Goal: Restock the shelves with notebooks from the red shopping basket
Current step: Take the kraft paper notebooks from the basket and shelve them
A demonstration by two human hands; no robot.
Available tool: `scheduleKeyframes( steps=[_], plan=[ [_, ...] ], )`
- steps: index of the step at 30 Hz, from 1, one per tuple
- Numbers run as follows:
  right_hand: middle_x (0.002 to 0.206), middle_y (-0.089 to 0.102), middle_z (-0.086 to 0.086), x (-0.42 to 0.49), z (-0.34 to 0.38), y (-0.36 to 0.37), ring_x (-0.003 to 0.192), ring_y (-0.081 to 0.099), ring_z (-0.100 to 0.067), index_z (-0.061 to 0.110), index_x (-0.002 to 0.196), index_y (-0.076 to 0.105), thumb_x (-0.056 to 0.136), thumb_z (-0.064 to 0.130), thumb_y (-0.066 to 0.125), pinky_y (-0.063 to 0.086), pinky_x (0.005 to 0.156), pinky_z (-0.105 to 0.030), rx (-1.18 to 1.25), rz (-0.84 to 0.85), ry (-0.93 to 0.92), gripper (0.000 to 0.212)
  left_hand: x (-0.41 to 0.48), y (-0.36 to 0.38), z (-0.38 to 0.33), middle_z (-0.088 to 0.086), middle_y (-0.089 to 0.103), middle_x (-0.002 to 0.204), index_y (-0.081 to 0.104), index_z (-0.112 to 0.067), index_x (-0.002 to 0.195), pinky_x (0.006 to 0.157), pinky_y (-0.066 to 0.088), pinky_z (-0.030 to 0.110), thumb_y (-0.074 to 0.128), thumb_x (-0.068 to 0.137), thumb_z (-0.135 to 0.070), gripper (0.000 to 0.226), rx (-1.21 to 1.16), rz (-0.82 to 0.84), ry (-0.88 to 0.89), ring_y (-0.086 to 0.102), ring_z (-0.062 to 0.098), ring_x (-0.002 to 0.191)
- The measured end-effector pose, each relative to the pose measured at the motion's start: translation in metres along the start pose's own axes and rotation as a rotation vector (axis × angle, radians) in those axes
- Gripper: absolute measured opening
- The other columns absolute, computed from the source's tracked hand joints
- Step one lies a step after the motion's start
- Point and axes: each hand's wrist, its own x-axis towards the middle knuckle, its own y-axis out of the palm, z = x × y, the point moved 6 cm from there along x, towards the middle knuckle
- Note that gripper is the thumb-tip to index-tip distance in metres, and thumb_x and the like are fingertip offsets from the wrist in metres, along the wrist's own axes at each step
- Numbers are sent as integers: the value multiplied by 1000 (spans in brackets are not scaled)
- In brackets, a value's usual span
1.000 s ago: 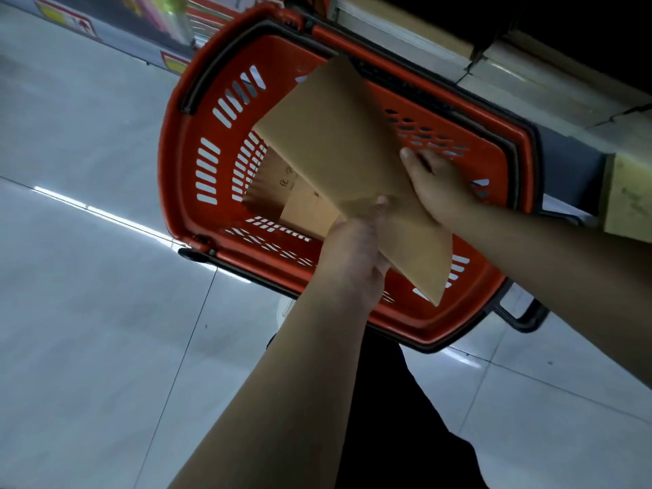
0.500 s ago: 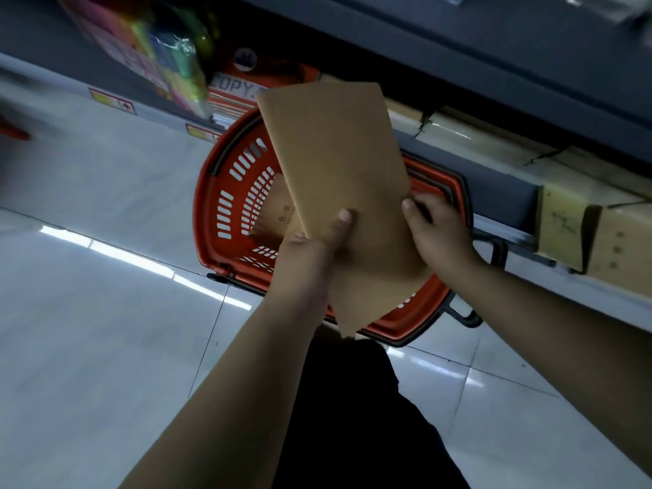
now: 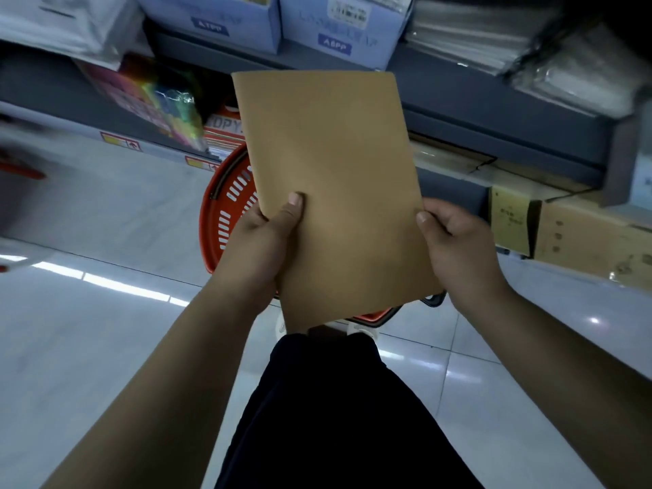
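I hold a plain brown notebook (image 3: pixel 335 192) up in front of me with both hands, its cover facing me. My left hand (image 3: pixel 264 238) grips its lower left edge, thumb on the cover. My right hand (image 3: pixel 458 248) grips the lower right edge, thumb at the side. The red shopping basket (image 3: pixel 220 213) sits on the floor below, mostly hidden behind the notebook; what it holds is out of sight. Grey shelves (image 3: pixel 476 100) run across the top of the view.
Blue-and-white boxes (image 3: pixel 338 26) and clear plastic-wrapped stacks (image 3: pixel 494 33) fill the upper shelf. Colourful packets (image 3: pixel 158 100) hang at left. Brown notebooks and cardboard boxes (image 3: pixel 564 238) line the low shelf at right. Glossy white floor tiles (image 3: pixel 88 330) spread to the left.
Both hands lifted the brown notebook out of the basket and up toward the shelves. My view rose with it, so the upper shelf now shows.
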Motion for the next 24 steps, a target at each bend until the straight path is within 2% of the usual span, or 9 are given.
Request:
scheduleKeyframes(
  steps=[2,4,6,8,11,14,17,20,24],
  plan=[
    [81,64,31,-14,11,-13,79,60,11,40,103,64,100,15,49,52,69,-18,56,-36,24,30,-11,2,-14,-9,74,103,65,-30,103,88,54,40,59,95,-37,12,19,17,12,69,18,102],
    [91,68,26,-26,22,-24,90,64,-1,36,106,68,99,14,52,55,81,-34,95,-66,40,28,-21,4,-27,-9,73,106,65,-32,103,92,53,44,60,95,-41,13,52,16,24,68,18,104],
    [99,70,20,-37,33,-34,97,65,-4,37,100,69,98,13,54,52,94,-33,127,-94,27,29,-32,5,-40,-9,73,108,65,-32,110,93,53,46,60,94,-43,20,85,5,27,68,18,103],
    [96,70,21,-48,46,-45,96,65,-3,39,94,68,97,14,56,50,97,-32,158,-124,24,28,-45,6,-57,-8,73,107,64,-29,115,90,53,43,58,96,-37,21,101,-14,45,69,17,100],
    [94,72,18,-65,64,-58,92,67,-4,37,93,69,96,15,58,53,94,-35,205,-141,30,24,-69,8,-86,-14,68,105,61,-28,121,83,51,36,54,95,-25,27,167,-48,153,65,10,99],
    [88,73,18,-80,82,-65,85,68,-1,38,87,69,96,13,57,55,87,-30,256,-141,14,29,-93,10,-107,-25,64,85,55,-29,117,65,46,27,47,77,-28,41,232,-30,246,62,-2,82],
    [82,73,21,-95,99,-74,80,67,1,38,83,69,96,12,57,55,83,-25,295,-153,-4,32,-111,9,-126,-28,63,86,47,-34,127,56,47,15,44,73,-28,54,252,-24,300,61,-12,74],
    [78,73,22,-107,115,-83,74,66,5,33,88,71,96,10,56,53,74,-20,314,-162,-26,29,-125,14,-144,-22,63,105,41,-41,137,67,48,20,39,73,-20,68,264,23,376,62,-7,86],
    [74,71,23,-126,133,-95,67,65,1,34,87,71,97,12,54,57,70,-36,345,-182,-20,29,-145,19,-168,-7,62,122,46,-30,141,81,47,31,36,65,-7,79,211,131,457,60,13,106]
  ],
)
